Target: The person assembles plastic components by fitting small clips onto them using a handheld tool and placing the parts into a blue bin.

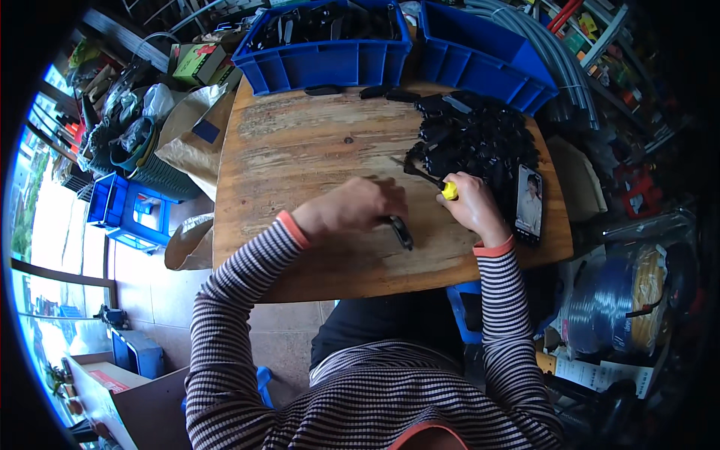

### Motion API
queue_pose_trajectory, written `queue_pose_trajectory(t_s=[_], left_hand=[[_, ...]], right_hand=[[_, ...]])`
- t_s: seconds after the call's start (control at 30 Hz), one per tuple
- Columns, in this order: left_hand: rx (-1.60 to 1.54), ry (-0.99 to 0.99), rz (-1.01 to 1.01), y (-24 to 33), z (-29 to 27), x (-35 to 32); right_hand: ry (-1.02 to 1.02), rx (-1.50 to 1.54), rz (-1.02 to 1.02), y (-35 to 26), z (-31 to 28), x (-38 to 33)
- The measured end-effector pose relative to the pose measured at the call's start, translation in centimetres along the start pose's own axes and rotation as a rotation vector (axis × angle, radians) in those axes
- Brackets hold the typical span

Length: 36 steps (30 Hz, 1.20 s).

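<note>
My left hand point(358, 204) is over the middle of the wooden table, its fingers curled and slightly blurred. Out from under them sticks a small black oblong part point(403, 234), apparently in the grip. My right hand point(477, 204) is closed around a hand tool with a yellow handle point(450, 190). From the handle a slim dark shaft point(424, 175) points up and left, near the edge of a heap of black parts point(480, 142); I cannot make out the kind of tip.
At the table's far edge stand a blue crate point(322, 67) full of black parts and another blue crate point(487, 75). Several loose black parts point(375, 92) lie before them. A phone point(529, 204) leans at the right edge. Paper sacks point(196, 139) flank the wooden table point(292, 150).
</note>
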State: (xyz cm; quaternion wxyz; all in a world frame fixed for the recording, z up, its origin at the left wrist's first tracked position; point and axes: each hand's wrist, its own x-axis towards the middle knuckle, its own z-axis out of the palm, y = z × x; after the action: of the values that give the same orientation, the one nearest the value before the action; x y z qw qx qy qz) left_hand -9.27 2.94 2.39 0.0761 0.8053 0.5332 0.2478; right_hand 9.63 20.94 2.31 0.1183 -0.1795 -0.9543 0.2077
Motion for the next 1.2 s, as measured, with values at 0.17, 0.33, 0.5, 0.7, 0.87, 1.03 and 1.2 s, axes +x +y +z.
queue_pose_trajectory(t_s=[0.17,0.33,0.5,0.7,0.87,1.03,1.2], left_hand=[[0.265,-0.013,0.051,1.7,1.4,0.6],[0.293,0.106,0.064,5.4,2.9,-1.1],[0.431,0.055,0.072,6.8,4.2,-1.8],[0.427,0.15,0.097,6.6,4.5,-1.5],[0.398,0.096,0.066,6.6,4.8,-2.0],[0.344,-0.009,0.025,6.9,4.1,-2.5],[0.283,-0.062,0.061,6.5,4.2,-1.1]], right_hand=[[-0.007,-0.027,-0.046,0.3,0.0,-0.2],[-0.015,-0.02,-0.013,-0.1,-0.6,-0.4],[0.102,0.288,-0.041,-4.2,0.9,-1.6],[0.197,0.182,-0.241,-4.9,2.4,-1.6],[0.105,0.038,-0.337,-5.2,1.5,-1.3],[0.068,0.443,-0.315,-5.9,-0.6,0.7],[0.251,0.928,-0.12,-6.6,2.6,2.0]])
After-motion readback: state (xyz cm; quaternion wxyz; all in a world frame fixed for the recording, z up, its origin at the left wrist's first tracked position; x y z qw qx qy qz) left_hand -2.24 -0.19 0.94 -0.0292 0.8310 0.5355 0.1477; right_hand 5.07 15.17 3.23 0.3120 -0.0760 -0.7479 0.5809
